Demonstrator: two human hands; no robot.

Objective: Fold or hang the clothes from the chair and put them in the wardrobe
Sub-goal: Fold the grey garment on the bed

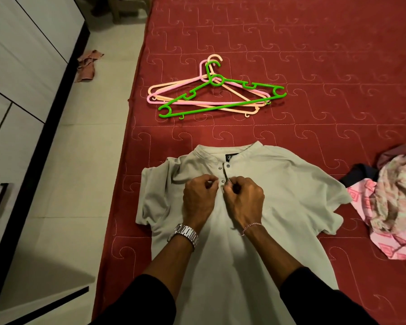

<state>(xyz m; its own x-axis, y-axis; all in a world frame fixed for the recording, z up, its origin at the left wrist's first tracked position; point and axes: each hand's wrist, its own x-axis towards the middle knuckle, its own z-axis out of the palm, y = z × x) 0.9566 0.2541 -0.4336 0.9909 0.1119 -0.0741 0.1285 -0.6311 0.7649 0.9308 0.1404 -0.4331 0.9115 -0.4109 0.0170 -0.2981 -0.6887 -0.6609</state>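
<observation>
A pale grey-green shirt (279,184) is lying flat, front up, on the red quilted bedcover (314,55), filling the lower centre of the frame with its collar pointing toward the top. Both hands are working at the button placket just below the collar. The left hand (198,200), wearing a silver watch (184,234) at the wrist, is pinching the left edge of the placket, fingers curled tight on the fabric. The right hand (244,202), with a thin bracelet (251,227) round its wrist, is gripping the opposite edge, fingers likewise curled in and clamped on the cloth. The two hands are sitting almost knuckle to knuckle, with a small metal snap showing between them and two more showing above, nearer the collar. Dark sleeves are covering both forearms at the bottom of the frame.

Above the shirt, in the upper centre, a bundle of plastic hangers (216,92) is resting on the bedcover: a green one on top, pink and peach ones beneath, hooks pointing up the frame. At the right edge a heap of clothes (394,202) is lying crumpled, pink patterned fabric with something dark peeking out beside it. On the left, a white wardrobe (21,66) with dark trim is running along the tiled floor (68,172), and a pinkish cloth (88,65) is lying on the tiles in the upper left.
</observation>
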